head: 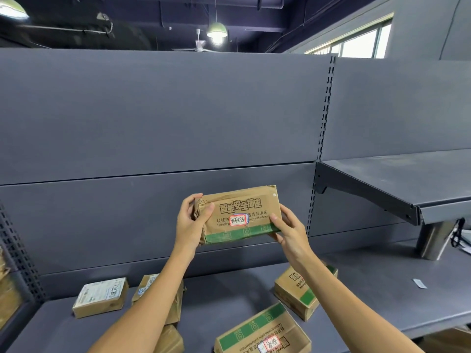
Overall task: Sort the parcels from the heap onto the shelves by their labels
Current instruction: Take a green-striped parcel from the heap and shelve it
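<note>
While held up at chest height before the grey back panel (158, 118), parcel (239, 215) spanned between both hands, clear of every shelf.

Lower shelf (382, 296): wide, already carrying loose parcels — white-labelled box (100, 296) at left, taped one (150, 286) behind the left forearm, green-striped box (262, 332) nearest, another (300, 294) under the right forearm. Risk: setting down blind onto these, knocking one off the front edge.

Upper right shelf (407, 179): bare part, bracket edge near. Risk: clipping it on a reach across.

Left hand (192, 222): fingers wrapped round the crumpled, taped end; thumb on the face. Right hand (288, 229): pinching the lower right corner, thumb on the green band. Corner hold looks thin; likely to tilt or slip if the left lets go first.

Label (238, 220): handwritten, red-bordered, overlapping another sticker. Misreading probable, hence wrong shelf.
</note>
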Demonstrator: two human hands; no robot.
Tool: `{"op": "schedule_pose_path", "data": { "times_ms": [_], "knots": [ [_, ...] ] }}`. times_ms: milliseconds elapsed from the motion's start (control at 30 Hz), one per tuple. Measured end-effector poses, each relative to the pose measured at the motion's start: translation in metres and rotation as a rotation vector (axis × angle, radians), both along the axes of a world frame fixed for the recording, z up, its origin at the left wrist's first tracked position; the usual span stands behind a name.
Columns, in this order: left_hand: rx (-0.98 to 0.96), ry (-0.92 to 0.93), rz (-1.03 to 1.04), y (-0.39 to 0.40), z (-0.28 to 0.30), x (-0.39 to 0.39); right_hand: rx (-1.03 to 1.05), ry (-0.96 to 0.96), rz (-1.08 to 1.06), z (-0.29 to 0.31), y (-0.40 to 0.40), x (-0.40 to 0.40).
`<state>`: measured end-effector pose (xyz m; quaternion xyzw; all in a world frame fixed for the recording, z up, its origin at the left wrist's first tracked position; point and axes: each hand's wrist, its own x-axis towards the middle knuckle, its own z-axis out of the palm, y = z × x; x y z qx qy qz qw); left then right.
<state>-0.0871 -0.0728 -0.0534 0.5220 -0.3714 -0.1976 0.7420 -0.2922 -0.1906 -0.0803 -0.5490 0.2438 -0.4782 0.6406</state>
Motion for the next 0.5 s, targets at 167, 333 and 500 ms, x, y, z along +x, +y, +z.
{"op": "schedule_pose_path", "data": {
  "times_ms": [167,333,500],
  "knots": [
    [-0.013,0.125,0.031,-0.005,-0.009,0.003,0.121,-0.032,0.041,-0.004,0.002,0.007],
    [-0.03,0.241,-0.019,-0.01,-0.022,-0.005,0.131,0.041,0.154,-0.004,0.013,0.013],
    [-0.01,0.283,-0.044,-0.014,-0.038,-0.016,0.05,0.201,0.32,-0.008,0.017,0.016]
  ]
}}
